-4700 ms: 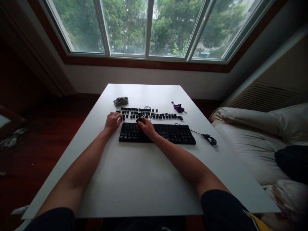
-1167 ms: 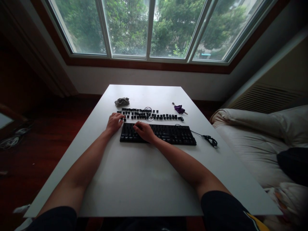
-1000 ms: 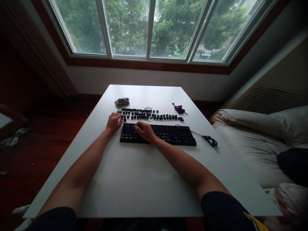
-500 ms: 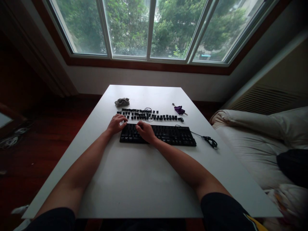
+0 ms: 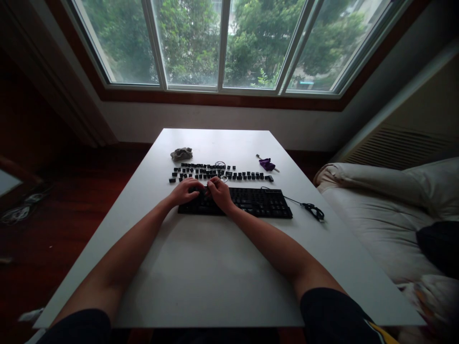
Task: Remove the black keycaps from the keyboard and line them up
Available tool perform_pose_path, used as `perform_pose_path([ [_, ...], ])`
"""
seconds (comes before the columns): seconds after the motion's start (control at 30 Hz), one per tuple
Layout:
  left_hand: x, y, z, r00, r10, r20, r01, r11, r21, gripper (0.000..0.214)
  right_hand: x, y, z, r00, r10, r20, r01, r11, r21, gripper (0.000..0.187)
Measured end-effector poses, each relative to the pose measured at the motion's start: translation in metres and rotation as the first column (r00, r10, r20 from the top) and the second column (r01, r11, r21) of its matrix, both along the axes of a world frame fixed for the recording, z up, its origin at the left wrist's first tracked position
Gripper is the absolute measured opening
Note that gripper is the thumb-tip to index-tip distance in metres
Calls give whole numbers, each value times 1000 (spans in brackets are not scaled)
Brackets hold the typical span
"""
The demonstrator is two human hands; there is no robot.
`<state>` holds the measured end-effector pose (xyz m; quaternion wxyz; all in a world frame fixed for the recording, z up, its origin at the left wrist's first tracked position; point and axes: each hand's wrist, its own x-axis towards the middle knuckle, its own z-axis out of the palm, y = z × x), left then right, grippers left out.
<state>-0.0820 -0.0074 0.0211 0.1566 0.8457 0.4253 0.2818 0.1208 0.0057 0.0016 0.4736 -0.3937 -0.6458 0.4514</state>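
A black keyboard (image 5: 263, 203) lies across the white table in front of me. My left hand (image 5: 187, 191) rests over its left end, fingers arched forward and the thumb apart from them. Close beside it, my right hand (image 5: 219, 193) is over the keyboard with thumb and fingertips pinched together. Whatever sits in that pinch is too small and dark to name. Just beyond the keyboard, loose black keycaps (image 5: 248, 176) are laid out in rows. Thin wire loops (image 5: 220, 164) lie among them.
A crumpled grey cloth (image 5: 181, 154) lies at the table's far left. Toward the far right is a purple cloth (image 5: 267, 164) with a thin stick-like handle. The coiled cable (image 5: 313, 211) lies right of the keyboard. A couch (image 5: 366, 200) stands right of the table (image 5: 208, 277).
My left hand has moved right, from the keyboard's upper left corner to beside my right hand, uncovering keycaps at the left. My right hand has shifted slightly right and its wrist has turned.
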Motion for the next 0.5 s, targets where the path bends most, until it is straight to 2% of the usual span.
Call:
perform_pose_path([
  [0.5, 3, 4, -13, 999, 27, -20, -25, 997, 77, 19, -1, 1, -1, 999, 49, 15, -50, 997, 56, 22],
])
